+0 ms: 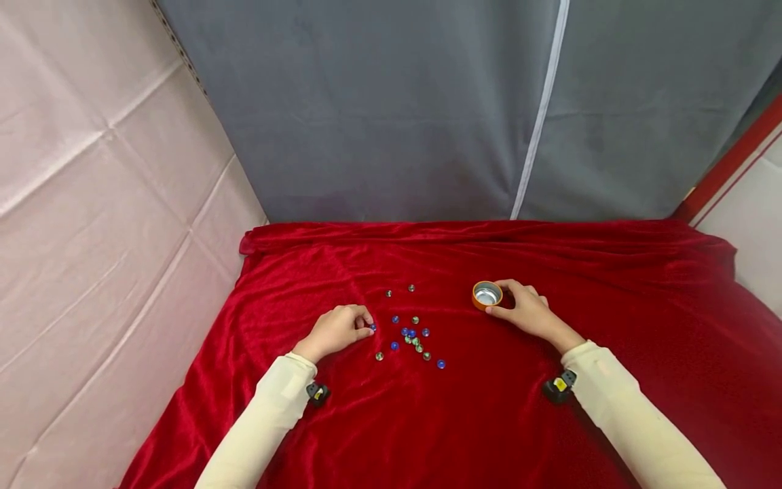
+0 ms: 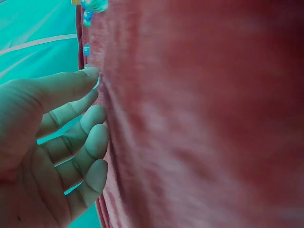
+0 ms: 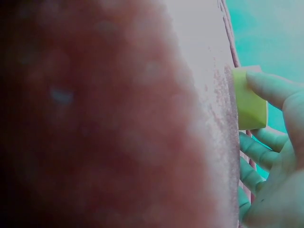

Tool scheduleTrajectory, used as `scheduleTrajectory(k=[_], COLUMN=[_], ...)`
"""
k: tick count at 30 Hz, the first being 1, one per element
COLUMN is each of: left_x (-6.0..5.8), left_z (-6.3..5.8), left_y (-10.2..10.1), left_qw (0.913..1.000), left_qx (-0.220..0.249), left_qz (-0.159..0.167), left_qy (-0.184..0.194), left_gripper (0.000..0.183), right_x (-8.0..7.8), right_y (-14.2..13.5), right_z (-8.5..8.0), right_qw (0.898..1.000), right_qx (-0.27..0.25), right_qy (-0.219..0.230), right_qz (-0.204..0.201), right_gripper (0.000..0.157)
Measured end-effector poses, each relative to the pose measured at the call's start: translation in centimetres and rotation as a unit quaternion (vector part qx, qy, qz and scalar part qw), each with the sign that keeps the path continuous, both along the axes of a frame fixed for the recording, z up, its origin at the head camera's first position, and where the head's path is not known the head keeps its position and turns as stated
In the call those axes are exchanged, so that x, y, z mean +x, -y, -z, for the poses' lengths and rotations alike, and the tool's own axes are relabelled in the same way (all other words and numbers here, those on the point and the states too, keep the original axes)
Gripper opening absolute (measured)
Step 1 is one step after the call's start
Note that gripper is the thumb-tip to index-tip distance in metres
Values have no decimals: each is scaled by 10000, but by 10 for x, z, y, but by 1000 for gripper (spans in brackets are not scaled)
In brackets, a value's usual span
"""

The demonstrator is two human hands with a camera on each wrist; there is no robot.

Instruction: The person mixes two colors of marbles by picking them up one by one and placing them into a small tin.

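Observation:
In the head view, my left hand (image 1: pixel 338 331) pinches a blue marble (image 1: pixel 373 327) between thumb and forefinger, low over the red cloth. The left wrist view shows the thumb and forefinger meeting, with only a sliver of the marble visible. My right hand (image 1: pixel 527 309) grips a small round orange tin (image 1: pixel 487 295) by its right side, thumb at the near edge. The tin stands upright, its open top showing a bare silvery bottom. Between the hands lie loose blue marbles (image 1: pixel 441 365) and green-patterned clear marbles (image 1: pixel 379 356), several of each, mostly clustered near the middle.
A rumpled red velvet cloth (image 1: pixel 476 421) covers the table. Behind it hangs a grey curtain (image 1: pixel 379 115) with a pale vertical strip. A creased whitish sheet (image 1: pixel 116 238) borders the left side. A red bar (image 1: pixel 733 163) slants at the far right.

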State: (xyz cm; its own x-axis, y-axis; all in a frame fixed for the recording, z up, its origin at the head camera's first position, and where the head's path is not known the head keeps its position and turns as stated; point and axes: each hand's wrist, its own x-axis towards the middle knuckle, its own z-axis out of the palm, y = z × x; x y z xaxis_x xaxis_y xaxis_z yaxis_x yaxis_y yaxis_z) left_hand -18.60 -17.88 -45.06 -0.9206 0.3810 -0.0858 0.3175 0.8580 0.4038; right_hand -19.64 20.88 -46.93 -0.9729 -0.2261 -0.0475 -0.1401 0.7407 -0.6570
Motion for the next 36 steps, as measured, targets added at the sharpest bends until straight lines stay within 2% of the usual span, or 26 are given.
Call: scheduleTrajectory(k=[14, 23, 32, 36], left_x=[-27, -41, -53, -61], left_z=[-27, -33, -37, -36], left_y=[-41, -70, -99, -113], left_qw=[9988, 9951, 9913, 9910], left_qx=[404, 897, 1128, 1067], left_qz=[187, 400, 607, 744], left_qy=[-206, 101, 288, 320], left_gripper=[9, 13, 13, 14], right_x=[-1, -3, -4, -4], right_y=[6, 7, 8, 8], right_z=[1, 2, 3, 4], right_qw=[10000, 10000, 10000, 10000], right_qx=[-38, -38, -11, -21], right_qy=[22, 17, -43, -65], right_qz=[7, 0, 1, 15], right_gripper=[63, 63, 63, 62])
